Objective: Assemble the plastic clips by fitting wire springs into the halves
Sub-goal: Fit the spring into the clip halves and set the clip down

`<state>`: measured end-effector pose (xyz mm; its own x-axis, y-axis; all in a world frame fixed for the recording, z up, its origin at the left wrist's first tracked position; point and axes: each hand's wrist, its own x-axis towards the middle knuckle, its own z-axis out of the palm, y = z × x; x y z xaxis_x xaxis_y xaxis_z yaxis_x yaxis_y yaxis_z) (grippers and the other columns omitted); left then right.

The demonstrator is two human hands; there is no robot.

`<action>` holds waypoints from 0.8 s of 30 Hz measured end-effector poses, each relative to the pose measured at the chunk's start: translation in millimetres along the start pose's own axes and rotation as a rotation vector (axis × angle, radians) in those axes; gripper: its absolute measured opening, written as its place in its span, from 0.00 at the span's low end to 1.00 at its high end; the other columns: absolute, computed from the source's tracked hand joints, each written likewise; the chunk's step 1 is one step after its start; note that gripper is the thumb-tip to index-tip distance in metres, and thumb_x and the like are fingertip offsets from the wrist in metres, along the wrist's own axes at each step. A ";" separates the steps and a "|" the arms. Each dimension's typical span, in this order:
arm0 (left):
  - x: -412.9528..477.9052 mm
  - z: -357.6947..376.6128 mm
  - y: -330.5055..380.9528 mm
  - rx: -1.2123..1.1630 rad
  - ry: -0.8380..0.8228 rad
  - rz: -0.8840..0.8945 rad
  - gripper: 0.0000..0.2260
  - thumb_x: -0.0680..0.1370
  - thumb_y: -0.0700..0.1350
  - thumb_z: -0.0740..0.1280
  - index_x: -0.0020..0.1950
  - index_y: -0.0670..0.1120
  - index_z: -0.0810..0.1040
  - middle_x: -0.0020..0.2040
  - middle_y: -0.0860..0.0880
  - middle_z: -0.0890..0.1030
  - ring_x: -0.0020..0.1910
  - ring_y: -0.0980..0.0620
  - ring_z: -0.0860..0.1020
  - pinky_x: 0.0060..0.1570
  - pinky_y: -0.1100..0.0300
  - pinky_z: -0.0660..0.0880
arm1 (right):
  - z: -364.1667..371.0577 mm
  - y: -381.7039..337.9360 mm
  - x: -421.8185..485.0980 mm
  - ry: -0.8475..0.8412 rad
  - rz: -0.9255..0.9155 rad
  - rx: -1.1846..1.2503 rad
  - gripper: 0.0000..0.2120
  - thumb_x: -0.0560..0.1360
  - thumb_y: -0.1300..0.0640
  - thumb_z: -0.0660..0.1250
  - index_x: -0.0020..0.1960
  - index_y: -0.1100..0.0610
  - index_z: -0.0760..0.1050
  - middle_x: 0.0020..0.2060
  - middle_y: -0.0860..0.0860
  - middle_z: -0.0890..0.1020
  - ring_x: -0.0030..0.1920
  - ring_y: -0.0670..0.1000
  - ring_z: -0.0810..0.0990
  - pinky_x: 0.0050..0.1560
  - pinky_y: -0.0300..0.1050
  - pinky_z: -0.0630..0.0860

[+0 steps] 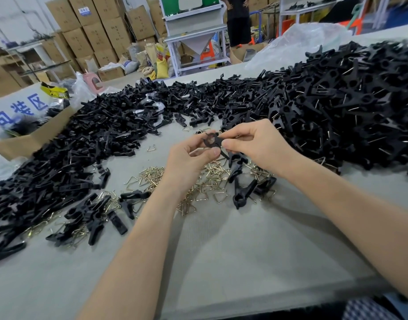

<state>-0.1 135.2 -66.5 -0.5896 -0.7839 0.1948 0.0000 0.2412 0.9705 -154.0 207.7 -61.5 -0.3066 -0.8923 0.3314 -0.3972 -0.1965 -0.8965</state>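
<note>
Fitting spring into clip: handling entry

Item: small black plastic clip [212, 140], held up between both hands, above the grey surface [221, 250].
Grip: the left hand [189, 155] pinches its lower side with thumb and curled fingers; the right hand [256, 146] pinches the opposite end.
Handling: probably light, rigid and smooth. It is best held by the flat tails, leaving the pivot free.
Stock: brass-coloured triangular wire springs [152, 179], loose just below the hands. They look thin and springy, and are apt to flick away.
Spring seated: cannot tell.
</note>
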 end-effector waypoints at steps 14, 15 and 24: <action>0.0 1.3 1.3 0.052 0.019 0.030 0.25 0.75 0.35 0.70 0.70 0.47 0.71 0.46 0.52 0.82 0.42 0.62 0.81 0.47 0.70 0.75 | -1.1 2.1 0.7 -0.026 0.028 0.046 0.06 0.72 0.63 0.73 0.44 0.53 0.82 0.37 0.59 0.84 0.35 0.49 0.81 0.42 0.38 0.77; -0.4 1.6 1.3 0.055 0.026 0.036 0.24 0.74 0.36 0.71 0.69 0.47 0.72 0.46 0.52 0.83 0.41 0.63 0.81 0.45 0.70 0.75 | -2.3 1.4 0.7 -0.038 0.036 0.070 0.06 0.72 0.64 0.72 0.44 0.53 0.82 0.36 0.59 0.84 0.34 0.47 0.81 0.40 0.36 0.78; -1.0 1.8 -2.0 0.072 0.025 0.053 0.20 0.74 0.36 0.71 0.62 0.53 0.77 0.38 0.61 0.82 0.41 0.63 0.80 0.47 0.66 0.77 | -2.1 1.6 -0.6 -0.067 0.090 0.104 0.03 0.73 0.65 0.71 0.44 0.58 0.81 0.33 0.56 0.83 0.34 0.47 0.81 0.39 0.35 0.78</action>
<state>-0.9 136.5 -68.9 -0.5701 -0.7827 0.2498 -0.0279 0.3224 0.9462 -156.3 208.8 -62.5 -0.2767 -0.9327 0.2312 -0.2784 -0.1525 -0.9483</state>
